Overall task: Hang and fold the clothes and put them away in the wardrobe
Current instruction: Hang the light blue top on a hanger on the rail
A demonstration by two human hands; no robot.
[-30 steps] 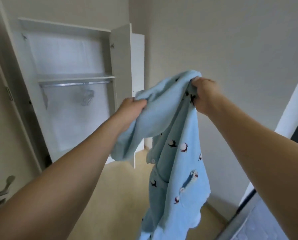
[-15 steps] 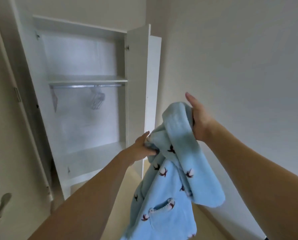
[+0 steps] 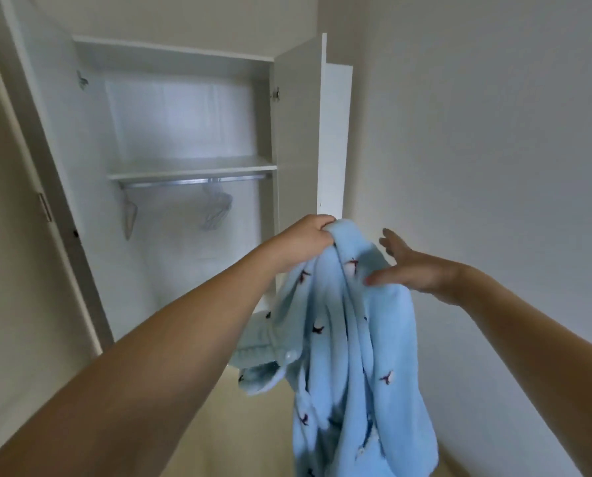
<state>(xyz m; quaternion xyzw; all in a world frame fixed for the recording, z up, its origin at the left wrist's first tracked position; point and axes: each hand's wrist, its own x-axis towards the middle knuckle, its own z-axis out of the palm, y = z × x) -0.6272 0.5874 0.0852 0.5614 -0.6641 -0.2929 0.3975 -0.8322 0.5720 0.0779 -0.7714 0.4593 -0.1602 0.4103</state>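
Fingers of my left hand [image 3: 305, 241] clutched one fluffy pale-blue bird-print garment [image 3: 349, 339]; right hand [image 3: 411, 270] spread flat against it (open white wardrobe [image 3: 191, 166] ahead, two hangers [image 3: 215, 210]).

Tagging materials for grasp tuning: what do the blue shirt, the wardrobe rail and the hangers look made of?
Shirt: soft fleece or flannel by its fuzzy nap and limp folds, light blue with small dark motifs.
Rail: metal, judging by its silvery sheen.
Hangers: probably pale plastic or coated wire; too blurred to tell.
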